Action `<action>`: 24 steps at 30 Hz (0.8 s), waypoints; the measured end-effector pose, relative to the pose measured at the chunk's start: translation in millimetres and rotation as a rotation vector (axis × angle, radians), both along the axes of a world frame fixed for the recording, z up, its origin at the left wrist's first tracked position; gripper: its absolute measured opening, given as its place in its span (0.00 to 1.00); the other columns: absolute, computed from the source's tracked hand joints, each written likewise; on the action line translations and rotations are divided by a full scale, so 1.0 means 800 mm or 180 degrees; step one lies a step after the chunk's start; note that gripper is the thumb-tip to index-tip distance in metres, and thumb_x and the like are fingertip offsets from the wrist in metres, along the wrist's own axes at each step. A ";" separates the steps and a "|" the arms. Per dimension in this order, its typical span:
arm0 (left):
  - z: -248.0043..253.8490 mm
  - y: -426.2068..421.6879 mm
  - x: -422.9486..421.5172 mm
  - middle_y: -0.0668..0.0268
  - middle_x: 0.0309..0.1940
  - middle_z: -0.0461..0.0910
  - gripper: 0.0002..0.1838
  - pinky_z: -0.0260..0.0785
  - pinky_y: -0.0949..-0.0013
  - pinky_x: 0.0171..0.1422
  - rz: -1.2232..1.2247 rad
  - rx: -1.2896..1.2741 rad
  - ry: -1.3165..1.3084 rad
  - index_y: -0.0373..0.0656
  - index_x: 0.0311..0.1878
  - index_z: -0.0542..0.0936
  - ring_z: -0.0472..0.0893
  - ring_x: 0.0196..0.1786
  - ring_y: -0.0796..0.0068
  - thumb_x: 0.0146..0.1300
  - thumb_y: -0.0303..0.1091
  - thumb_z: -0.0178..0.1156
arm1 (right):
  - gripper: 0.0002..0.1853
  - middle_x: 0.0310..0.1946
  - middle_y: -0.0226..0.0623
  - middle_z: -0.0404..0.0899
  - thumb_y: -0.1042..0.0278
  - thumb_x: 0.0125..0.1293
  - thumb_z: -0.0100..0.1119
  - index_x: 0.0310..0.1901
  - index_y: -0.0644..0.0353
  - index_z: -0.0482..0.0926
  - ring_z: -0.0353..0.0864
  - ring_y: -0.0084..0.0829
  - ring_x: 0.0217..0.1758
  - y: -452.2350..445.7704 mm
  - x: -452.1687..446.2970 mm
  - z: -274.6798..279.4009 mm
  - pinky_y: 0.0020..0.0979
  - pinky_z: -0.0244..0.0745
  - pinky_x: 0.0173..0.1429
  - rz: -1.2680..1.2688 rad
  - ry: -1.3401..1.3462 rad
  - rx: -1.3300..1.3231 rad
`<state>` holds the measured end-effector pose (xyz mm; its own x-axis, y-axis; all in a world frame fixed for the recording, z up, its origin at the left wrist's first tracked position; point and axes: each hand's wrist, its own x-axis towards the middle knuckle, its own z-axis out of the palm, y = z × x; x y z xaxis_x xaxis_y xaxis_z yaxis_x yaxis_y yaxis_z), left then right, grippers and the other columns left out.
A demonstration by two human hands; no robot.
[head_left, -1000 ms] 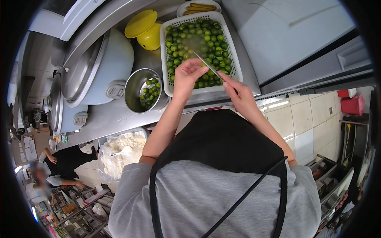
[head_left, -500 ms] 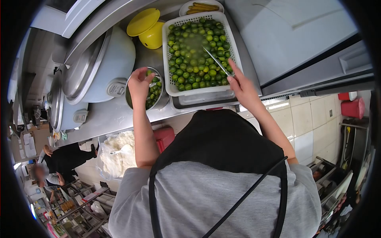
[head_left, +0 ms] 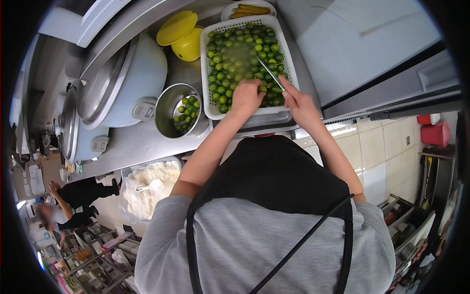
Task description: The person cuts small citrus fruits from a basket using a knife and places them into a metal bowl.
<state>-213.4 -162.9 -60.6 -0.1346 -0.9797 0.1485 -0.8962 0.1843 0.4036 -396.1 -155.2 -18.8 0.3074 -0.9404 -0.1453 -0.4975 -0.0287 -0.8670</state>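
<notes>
My right hand [head_left: 299, 104] is closed round the handle of a knife [head_left: 270, 72], its blade pointing up and left over the limes. My left hand [head_left: 247, 96] reaches over the near side of a white perforated basket [head_left: 205, 73] heaped with small green limes [head_left: 267, 48]. Its fingers are curled about a lime [head_left: 263, 89] close to the right hand; part of the grip is hidden. Left of the basket stands a round steel pot [head_left: 163, 116] with several limes [head_left: 188, 109] at its bottom. A blurred patch covers some limes in the basket.
Two large rice cookers [head_left: 149, 68] stand at the left. A yellow container [head_left: 188, 45] and a plate of brown sticks [head_left: 250, 10] sit behind. A tub of white grainy food [head_left: 149, 188] is below the counter [head_left: 122, 147]. Another person [head_left: 73, 201] is at far left.
My left hand has moved right from above the steel pot to the limes in the basket, uncovering the pot. The knife in my right hand has shifted slightly.
</notes>
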 end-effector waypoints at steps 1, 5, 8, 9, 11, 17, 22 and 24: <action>0.012 0.006 0.007 0.58 0.33 0.80 0.18 0.72 0.68 0.46 0.0227 0.0260 0.1100 0.37 0.43 0.79 0.80 0.39 0.64 0.47 0.25 0.66 | 0.21 0.30 0.55 0.77 0.62 0.68 0.47 0.60 0.59 0.68 0.78 0.46 0.34 0.001 -0.002 -0.005 0.36 0.71 0.42 0.0053 -0.0135 -0.0113; 0.035 0.021 0.028 0.64 0.38 0.78 0.18 0.73 0.72 0.50 0.0184 0.0737 0.3614 0.36 0.50 0.75 0.80 0.41 0.74 0.54 0.18 0.59 | 0.21 0.29 0.53 0.77 0.62 0.67 0.48 0.60 0.58 0.68 0.78 0.45 0.33 0.003 -0.009 -0.018 0.34 0.71 0.42 0.0054 0.0030 -0.0154; 0.047 0.027 0.033 0.65 0.42 0.74 0.18 0.72 0.65 0.58 0.0148 0.0915 0.4450 0.35 0.52 0.74 0.79 0.43 0.70 0.56 0.16 0.56 | 0.20 0.35 0.54 0.78 0.64 0.68 0.48 0.60 0.57 0.68 0.80 0.45 0.38 0.005 -0.005 -0.005 0.34 0.71 0.45 0.0200 0.0120 0.0080; 0.053 0.029 0.031 0.65 0.42 0.74 0.18 0.73 0.65 0.57 0.0235 0.0903 0.4606 0.35 0.52 0.74 0.79 0.44 0.70 0.57 0.17 0.57 | 0.20 0.35 0.54 0.78 0.64 0.68 0.48 0.60 0.57 0.68 0.80 0.45 0.38 0.006 -0.003 -0.006 0.34 0.71 0.45 0.0212 0.0125 0.0079; 0.056 0.032 0.030 0.66 0.41 0.74 0.17 0.73 0.65 0.57 0.0333 0.0885 0.4768 0.35 0.51 0.74 0.79 0.45 0.70 0.57 0.18 0.58 | 0.19 0.44 0.51 0.78 0.66 0.68 0.48 0.60 0.57 0.68 0.80 0.42 0.46 0.011 0.003 -0.008 0.32 0.71 0.51 0.0168 -0.0556 -0.0202; 0.048 0.029 0.033 0.66 0.38 0.76 0.15 0.73 0.66 0.56 0.0578 0.0654 0.4768 0.36 0.50 0.75 0.78 0.45 0.73 0.59 0.23 0.59 | 0.19 0.52 0.46 0.76 0.67 0.69 0.46 0.60 0.55 0.69 0.77 0.38 0.54 0.026 0.008 0.012 0.29 0.68 0.56 0.0262 -0.0873 -0.0292; 0.056 0.030 0.029 0.62 0.41 0.78 0.12 0.73 0.68 0.54 0.0697 0.0687 0.4888 0.33 0.46 0.75 0.78 0.44 0.74 0.60 0.23 0.59 | 0.18 0.50 0.45 0.77 0.67 0.69 0.46 0.60 0.55 0.70 0.78 0.33 0.47 0.035 0.010 0.018 0.27 0.69 0.53 0.0398 -0.0922 -0.0030; 0.052 0.028 0.030 0.62 0.41 0.78 0.12 0.73 0.67 0.54 0.0663 0.0656 0.4874 0.33 0.46 0.75 0.78 0.44 0.75 0.59 0.23 0.59 | 0.18 0.48 0.44 0.78 0.66 0.69 0.46 0.59 0.55 0.70 0.79 0.30 0.43 0.034 0.010 0.017 0.26 0.70 0.51 0.0379 -0.0964 -0.0019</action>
